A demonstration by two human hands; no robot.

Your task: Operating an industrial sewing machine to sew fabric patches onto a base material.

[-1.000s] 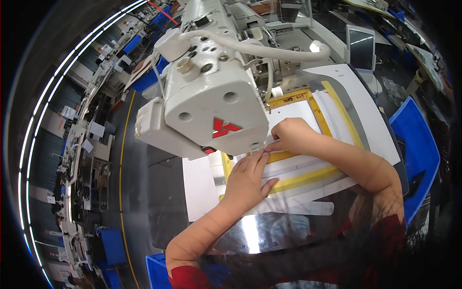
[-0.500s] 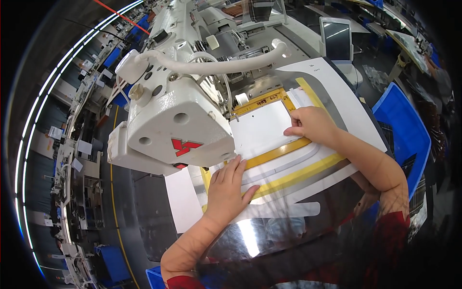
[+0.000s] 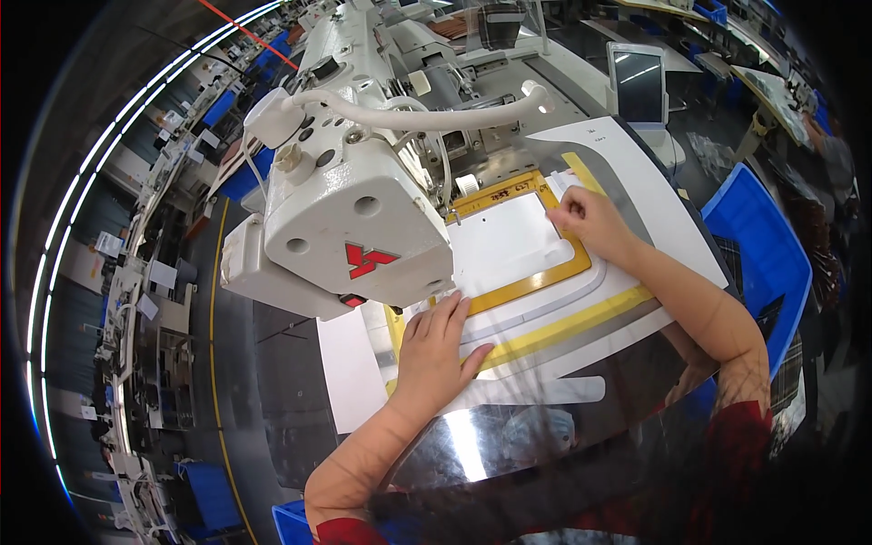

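Note:
A white rectangular sheet (image 3: pixel 505 238) lies inside an amber-yellow frame (image 3: pixel 531 279), beside the head of a large white sewing machine (image 3: pixel 354 222). My left hand (image 3: pixel 434 352) lies flat on the work plate, its fingers stretched out. Its fingertips touch the frame's near left corner, close under the machine head. At the frame's right side my right hand (image 3: pixel 592 225) is closed, fingers curled and thumb pressed in. Whether anything is pinched there is hidden. Yellow tape strips (image 3: pixel 581 320) run along the plate around the frame.
White paper (image 3: pixel 668 204) spreads under the plate on the right. A blue bin (image 3: pixel 758 250) stands beyond it at the right edge. A screen (image 3: pixel 638 86) stands at the back right. The machine's white tube (image 3: pixel 427 118) arches over the work area.
My right hand has drawn its thumb back off the sheet and curled its fingers at the frame's right side. My left hand stays on the plate. The view has shifted slightly.

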